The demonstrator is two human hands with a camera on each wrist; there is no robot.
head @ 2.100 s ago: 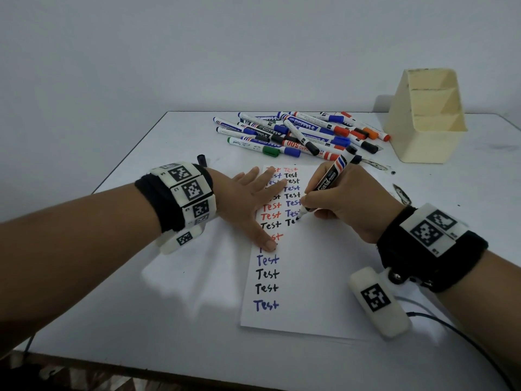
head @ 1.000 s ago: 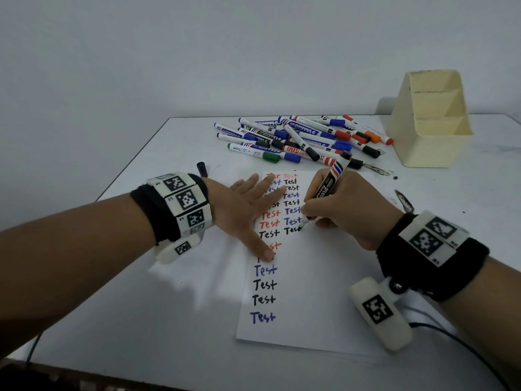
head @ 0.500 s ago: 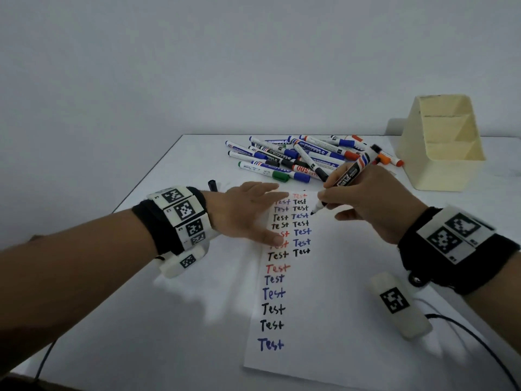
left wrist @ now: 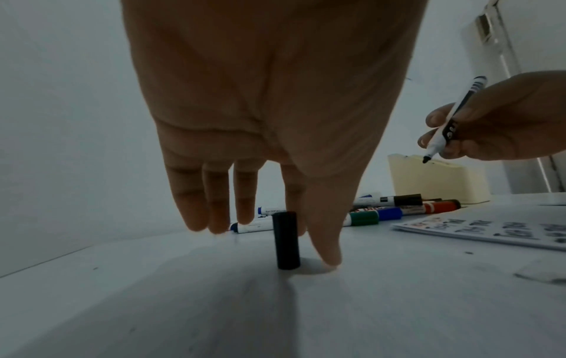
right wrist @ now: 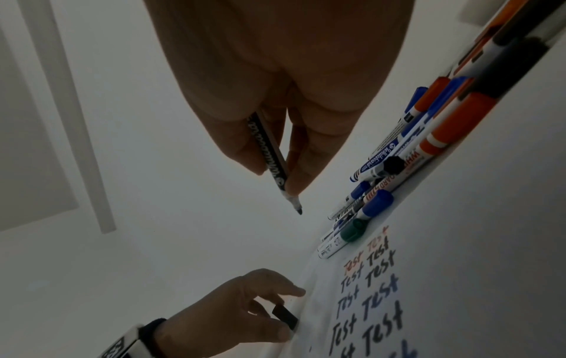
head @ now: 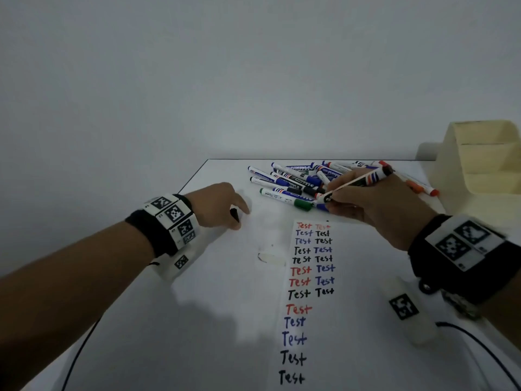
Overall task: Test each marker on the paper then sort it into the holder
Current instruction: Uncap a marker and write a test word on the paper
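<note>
We take the paper (head: pixel 352 292) as our landmark, flat on the white table (head: pixel 197 348). It carries two columns of handwritten "Test" in red, blue and black; the topmost right-hand entry is faint red.

Left of the paper's top corner, the left hand (head: pixel 217 206) hangs fingers-down over a black cap (left wrist: pixel 286 239) standing upright on the table. In the left wrist view the thumb tip meets the table just beside the cap and the index finger sits behind it; we cannot tell whether either touches it. The fingers are straight and relaxed, grasping nothing.

Above the paper's top edge, the right hand (head: pixel 377 204) pinches an uncapped black marker (left wrist: pixel 450 121) between thumb and fingers, tip down and off the sheet. Its barrel lettering is too blurred to read.

Beyond the paper's top edge lies the pile of capped markers (head: pixel 304 182) with blue, green, black, red and orange caps; one barrel reads "Whiteboard", another partly "WHI…ARD".

Right of and beyond the paper stands the cream holder (head: pixel 485 156), stepped compartments facing us.
</note>
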